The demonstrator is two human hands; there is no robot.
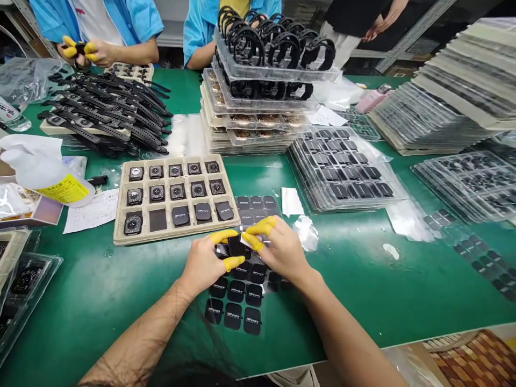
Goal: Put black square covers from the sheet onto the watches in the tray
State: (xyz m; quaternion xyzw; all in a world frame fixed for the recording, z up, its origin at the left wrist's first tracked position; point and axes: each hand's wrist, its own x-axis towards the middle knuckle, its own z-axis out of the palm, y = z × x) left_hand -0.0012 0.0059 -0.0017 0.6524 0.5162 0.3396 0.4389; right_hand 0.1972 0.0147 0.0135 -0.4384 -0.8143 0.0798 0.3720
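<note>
Yellow finger covers are on both my hands. My left hand (207, 262) grips a dark square watch body (236, 246) by its edges, between thumb and forefinger. Close against its right side, my right hand (280, 248) pinches a small white cloth or paper (250, 243). Below my hands lies a clear sheet of black square labels (236, 291) with white lettering. To the left, a beige tray (118, 226) holds watch bodies; several show their round sensor backs and three in the front row show lettered black faces. One front-row compartment has no watch in it.
Behind stand stacked trays of looped straps (278, 72). Black straps (113, 107) and a spray bottle (52, 174) are at left. Right of centre is a stack of clear trays (322, 201), with taller stacked trays (439, 107) beyond. People in blue work across the table (355, 290).
</note>
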